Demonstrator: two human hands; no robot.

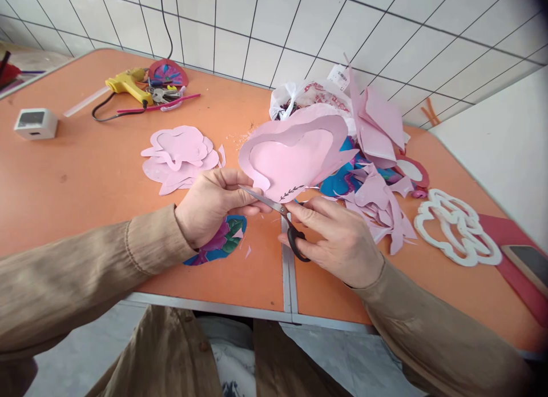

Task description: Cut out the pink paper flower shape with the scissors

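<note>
Brown jacket fabric [171,351] hangs nearest, before the worktop [107,214]. Over it, the left grip [209,200] pinches pink paper [295,157], while the right grip [334,234] holds black-handled scissors [294,237] at the paper's lower edge; whether the blades touch it is hard to tell.

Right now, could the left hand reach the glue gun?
Probably, if the left hand lets go of the pink paper: only low cutouts seem to lie between hand and glue gun.
</note>
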